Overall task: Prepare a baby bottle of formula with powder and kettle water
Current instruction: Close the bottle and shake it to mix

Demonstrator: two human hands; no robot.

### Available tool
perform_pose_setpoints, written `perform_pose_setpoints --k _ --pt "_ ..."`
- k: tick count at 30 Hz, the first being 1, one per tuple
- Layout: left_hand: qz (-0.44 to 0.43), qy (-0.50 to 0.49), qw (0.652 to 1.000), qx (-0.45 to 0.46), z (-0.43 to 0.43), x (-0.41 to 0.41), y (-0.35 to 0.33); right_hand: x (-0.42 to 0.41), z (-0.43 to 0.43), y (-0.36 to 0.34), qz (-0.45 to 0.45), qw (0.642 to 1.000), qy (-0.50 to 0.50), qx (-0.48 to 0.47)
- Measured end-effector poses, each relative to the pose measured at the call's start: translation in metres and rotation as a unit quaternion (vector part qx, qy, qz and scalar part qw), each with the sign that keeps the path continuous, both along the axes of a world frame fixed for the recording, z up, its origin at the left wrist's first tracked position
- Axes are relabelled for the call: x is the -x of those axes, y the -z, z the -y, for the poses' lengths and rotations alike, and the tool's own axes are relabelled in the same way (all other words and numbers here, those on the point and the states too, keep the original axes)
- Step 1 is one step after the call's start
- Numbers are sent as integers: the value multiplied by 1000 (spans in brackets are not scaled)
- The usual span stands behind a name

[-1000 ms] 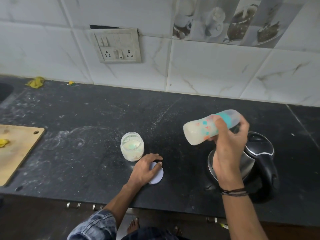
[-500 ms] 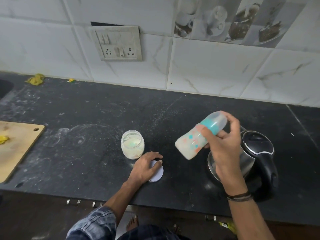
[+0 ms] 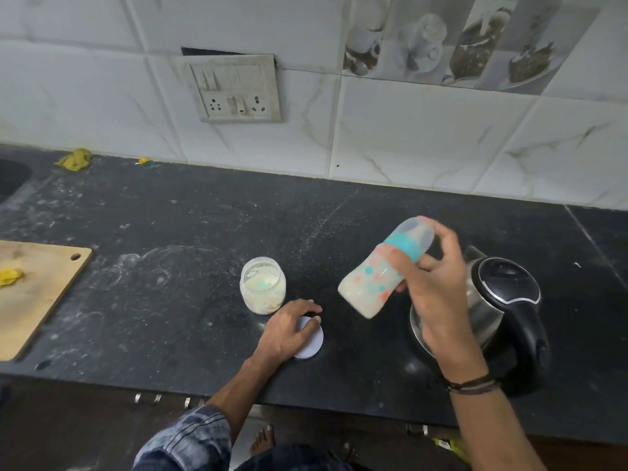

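Two hands: you have both over the dusty black stone countertop [image 3: 163, 232], one on each side of the work.
Right hand: your right hand [image 3: 438, 294] grips the clear plastic baby bottle with a teal collar and coral and teal dots [image 3: 372, 287]; thumb and fingers wrap its upper body just below the collar.
Baby bottle: in the air and tilted, capped end up and away from you, base down toward your left; milky white liquid fills the lower part. It hangs between the jar and the kettle, touching neither.
Left hand: your left hand [image 3: 287, 329] lies palm down on the round white lid [image 3: 312, 342], fingers relaxed and close together, tips at its far edge.
Jar: the small clear glass jar of pale powder [image 3: 262, 289] stands upright and uncovered, just beyond your left hand.
Kettle: the steel electric kettle with a black lid and handle [image 3: 506, 300] sits on the countertop at right, partly behind your right wrist.
Left edge: a wooden cutting board [image 3: 37, 300] carries a yellow scrap.
Wall: a grey socket plate [image 3: 238, 88] is set into the white tiles.
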State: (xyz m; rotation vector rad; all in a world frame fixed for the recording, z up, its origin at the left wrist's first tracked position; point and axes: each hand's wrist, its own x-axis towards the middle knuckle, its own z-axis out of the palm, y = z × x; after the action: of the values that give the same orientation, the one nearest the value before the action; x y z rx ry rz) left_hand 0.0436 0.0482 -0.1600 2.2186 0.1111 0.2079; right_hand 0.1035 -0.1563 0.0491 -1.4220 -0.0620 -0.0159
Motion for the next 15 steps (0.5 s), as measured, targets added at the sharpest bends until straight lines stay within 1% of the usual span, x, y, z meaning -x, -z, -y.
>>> perform_pose_setpoints --k 1,2,4,5,6,9,10,11,13,14,15 --pt "0 3 1000 0 0 0 0 2 0 1 6 1000 -10 13" --pt "0 4 1000 0 0 -1 0 3 0 1 11 1000 10 10" --pt "3 2 1000 4 1 -1 -1 0 2 -3 6 995 86 -44" --pt "7 0 1000 6 2 -1 -1 -2 2 -2 5 993 104 -62" --pt "9 -1 1000 7 2 -1 -1 -3 1 -1 4 993 102 -61" --pt "4 2 1000 -1 0 -1 -1 -3 -5 12 -5 999 38 12" --pt "2 2 1000 -2 0 0 -1 -4 -6 17 -15 999 37 26" --pt "1 2 1000 -1 1 0 -1 -5 -6 20 -26 998 52 23" --pt "2 1 1000 0 2 -1 -2 -6 -5 24 -39 995 95 -15" --pt "4 -1 1000 1 2 -1 -2 -5 -6 26 -43 993 103 -24" --pt "4 -3 1000 3 2 -2 -2 -3 -8 27 -48 994 91 -20"
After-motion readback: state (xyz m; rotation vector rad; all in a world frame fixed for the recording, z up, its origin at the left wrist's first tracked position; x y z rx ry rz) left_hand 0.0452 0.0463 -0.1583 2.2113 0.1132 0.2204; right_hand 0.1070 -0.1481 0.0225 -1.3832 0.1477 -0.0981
